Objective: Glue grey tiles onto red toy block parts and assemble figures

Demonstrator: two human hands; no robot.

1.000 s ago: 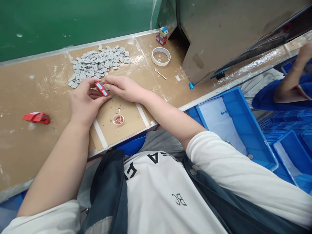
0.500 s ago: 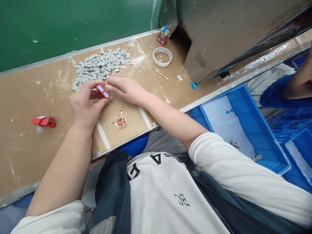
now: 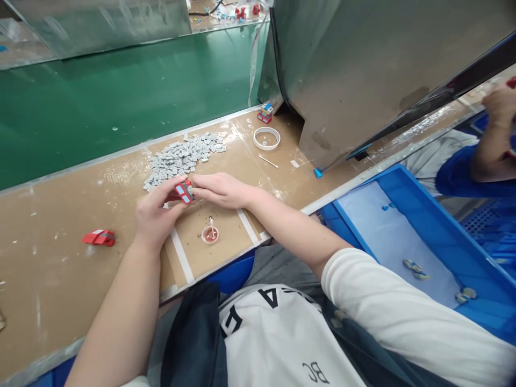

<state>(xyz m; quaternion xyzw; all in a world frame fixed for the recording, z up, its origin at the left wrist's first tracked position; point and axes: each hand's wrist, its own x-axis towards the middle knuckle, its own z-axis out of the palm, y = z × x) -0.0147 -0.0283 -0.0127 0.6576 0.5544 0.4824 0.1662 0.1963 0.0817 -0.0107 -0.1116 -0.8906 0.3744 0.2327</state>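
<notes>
My left hand [image 3: 156, 214] is closed around the edges of a small red toy vehicle part [image 3: 184, 194] with light blue window panels and a grey strip. Beside it, my right hand [image 3: 220, 191] has its fingers together and its tips at the part's right side. A small light grey piece [image 3: 190, 189] shows at those fingertips, partly hidden. Just beyond both hands lies a loose pile of grey pieces [image 3: 181, 156]. Nearer to me stands a small clear cup [image 3: 210, 235] of reddish liquid, with a cotton swab [image 3: 212, 223] leaning in it.
Another red toy part [image 3: 99, 237] lies on the left of the table. Toward the back right are a tape roll [image 3: 266, 138], a loose swab [image 3: 268, 160] and a stacked toy [image 3: 265, 113]. A blue bin [image 3: 439, 215] stands at right, near another person's arm [image 3: 489, 134].
The view has tilted up, so the table sits lower and the area behind the green partition shows. Both hands remain together at the red part, which has turned slightly.
</notes>
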